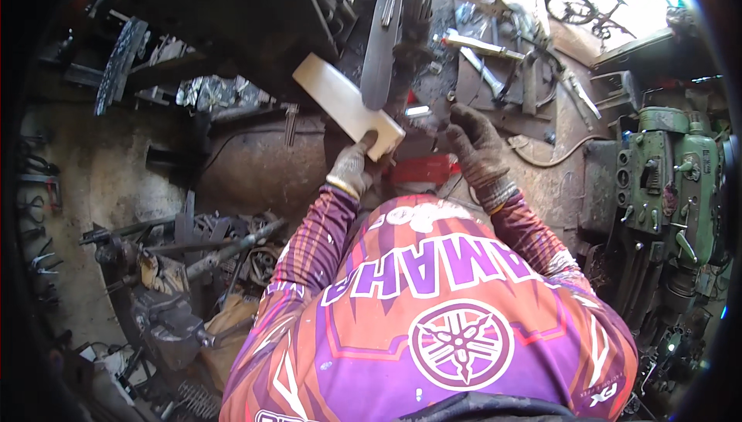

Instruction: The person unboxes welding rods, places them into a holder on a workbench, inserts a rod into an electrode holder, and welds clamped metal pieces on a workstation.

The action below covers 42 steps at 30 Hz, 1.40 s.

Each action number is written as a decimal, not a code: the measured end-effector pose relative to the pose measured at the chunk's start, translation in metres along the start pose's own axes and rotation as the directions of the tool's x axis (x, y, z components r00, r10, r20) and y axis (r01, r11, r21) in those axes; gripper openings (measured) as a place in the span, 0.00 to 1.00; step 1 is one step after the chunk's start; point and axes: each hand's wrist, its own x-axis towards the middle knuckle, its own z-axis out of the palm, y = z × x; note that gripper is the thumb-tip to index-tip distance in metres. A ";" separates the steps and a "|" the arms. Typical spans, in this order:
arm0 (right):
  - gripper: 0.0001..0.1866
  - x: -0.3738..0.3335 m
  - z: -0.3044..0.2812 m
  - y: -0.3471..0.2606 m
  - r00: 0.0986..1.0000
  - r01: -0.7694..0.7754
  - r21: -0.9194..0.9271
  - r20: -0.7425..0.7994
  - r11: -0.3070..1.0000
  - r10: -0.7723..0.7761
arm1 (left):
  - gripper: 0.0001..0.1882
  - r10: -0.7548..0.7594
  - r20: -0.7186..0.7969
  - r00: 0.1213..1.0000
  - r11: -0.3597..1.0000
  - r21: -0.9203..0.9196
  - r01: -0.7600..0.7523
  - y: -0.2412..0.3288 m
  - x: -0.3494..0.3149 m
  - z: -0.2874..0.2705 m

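Observation:
My left hand (356,164), in a pale work glove, grips the near end of a flat, whitish rectangular plate (338,95). The plate slants away to the far left, with my thumb on its upper face. A long dark grey bar with a rounded end (379,55) overlaps the plate's right edge in this view; whether the two touch is unclear. To the right, my right hand (478,148) wears a dirtier grey glove. Its fingers are bent and drawn together, and a small dark bit shows at the fingertips, too small to name.
A red object (421,170) lies between my forearms. Metal bars and a spanner-like tool (482,72) litter the bench at far right. A green machine (672,182) with levers stands right; a bench vise (166,321) and scrap metal sit left. A bicycle (583,11) is beyond.

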 end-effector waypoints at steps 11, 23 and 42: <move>0.21 0.000 0.059 0.007 0.639 -0.751 0.628 0.610 0.206 0.468 | 0.22 0.118 -0.153 0.981 0.983 0.158 -0.094 -0.013 -0.069 0.032; 0.18 0.022 0.119 0.002 0.617 -0.678 0.729 0.498 0.091 0.609 | 0.28 0.710 0.435 0.554 0.043 0.758 -0.651 0.007 -0.101 0.093; 0.30 -0.001 0.052 0.016 0.802 -0.582 0.588 0.529 0.562 0.278 | 0.31 0.852 0.220 0.476 0.409 0.289 -0.866 0.107 -0.171 0.122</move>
